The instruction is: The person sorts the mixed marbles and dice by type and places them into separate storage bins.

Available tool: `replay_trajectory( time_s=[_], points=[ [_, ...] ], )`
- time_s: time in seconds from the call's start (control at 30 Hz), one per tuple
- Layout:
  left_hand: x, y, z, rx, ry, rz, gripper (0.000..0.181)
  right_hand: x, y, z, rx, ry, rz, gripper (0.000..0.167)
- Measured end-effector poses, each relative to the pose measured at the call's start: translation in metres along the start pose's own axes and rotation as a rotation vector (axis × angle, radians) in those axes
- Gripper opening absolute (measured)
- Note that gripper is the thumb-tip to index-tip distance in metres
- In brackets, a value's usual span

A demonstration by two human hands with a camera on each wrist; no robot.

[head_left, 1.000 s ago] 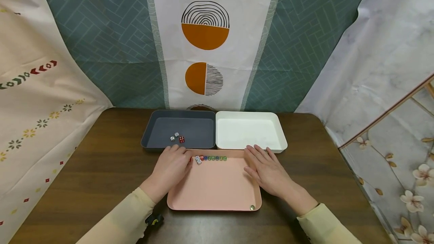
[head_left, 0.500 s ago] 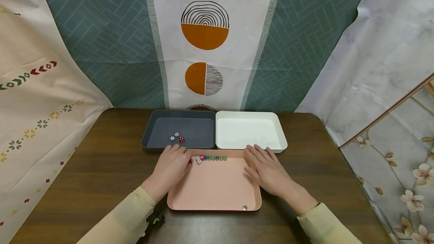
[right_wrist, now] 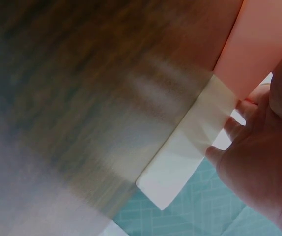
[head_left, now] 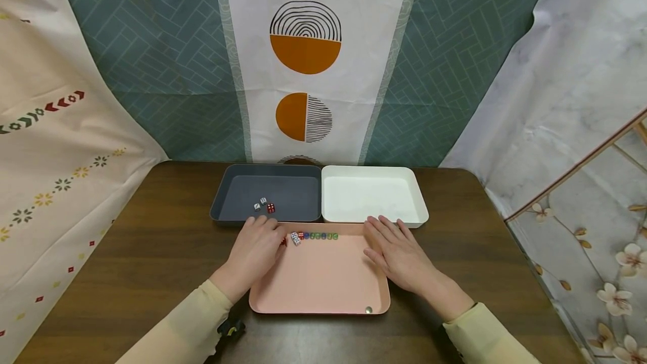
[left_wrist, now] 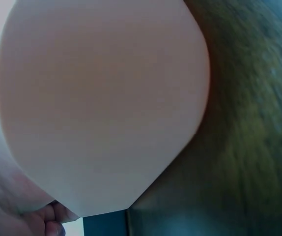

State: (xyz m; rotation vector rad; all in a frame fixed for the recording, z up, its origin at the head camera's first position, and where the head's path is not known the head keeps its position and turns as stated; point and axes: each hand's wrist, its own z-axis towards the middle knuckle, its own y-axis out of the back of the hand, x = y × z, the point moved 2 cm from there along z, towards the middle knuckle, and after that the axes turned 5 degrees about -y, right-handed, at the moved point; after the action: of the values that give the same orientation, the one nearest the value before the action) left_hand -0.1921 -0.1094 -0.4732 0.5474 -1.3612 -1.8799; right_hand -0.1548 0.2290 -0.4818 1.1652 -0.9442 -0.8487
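My left hand (head_left: pixel 256 250) lies over the pink tray's (head_left: pixel 323 296) back left corner with bent fingers, pinching a red die (head_left: pixel 283 241) that is partly hidden by them. Its curled fingers show at the lower left of the left wrist view. Just right of them are white dice (head_left: pixel 296 241), a red die (head_left: pixel 301 235) and a row of small green and blue beads (head_left: pixel 318 236). A single glassy bead (head_left: pixel 368 310) sits at the front right. My right hand (head_left: pixel 399 255), fingers straight, rests on the back right corner beside the white tray (right_wrist: pixel 178 157).
Behind the pink tray stand a dark grey tray (head_left: pixel 295 184), holding two white dice and a red die (head_left: pixel 270 208), and the white tray (head_left: pixel 374 184). A small black object (head_left: pixel 231 328) lies beside the left sleeve. Patterned cloths hang behind and beside the table.
The lone glassy bead has rolled left along the front edge, then slightly back right. The red die at my left fingers has shifted a little toward me. My right hand has stayed still.
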Motion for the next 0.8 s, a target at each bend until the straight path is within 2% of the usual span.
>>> replay_trajectory(
  time_s=[0.17, 0.37, 0.6, 0.8],
  points=[
    [0.000, 0.004, -0.001, -0.020, -0.003, -0.007, 0.028, 0.000, 0.001, -0.001, -0.006, 0.004, 0.001, 0.069],
    [0.008, 0.016, 0.002, -0.060, 0.006, -0.028, 0.027, 0.001, 0.002, 0.000, -0.004, 0.004, 0.005, 0.069],
    [0.036, 0.032, 0.007, -0.170, 0.044, -0.088, 0.025, 0.001, 0.001, 0.000, -0.001, 0.001, 0.002, 0.070],
    [0.067, 0.033, 0.012, -0.159, 0.122, -0.087, 0.025, 0.001, 0.001, 0.000, -0.007, 0.002, 0.005, 0.070]
  ],
)
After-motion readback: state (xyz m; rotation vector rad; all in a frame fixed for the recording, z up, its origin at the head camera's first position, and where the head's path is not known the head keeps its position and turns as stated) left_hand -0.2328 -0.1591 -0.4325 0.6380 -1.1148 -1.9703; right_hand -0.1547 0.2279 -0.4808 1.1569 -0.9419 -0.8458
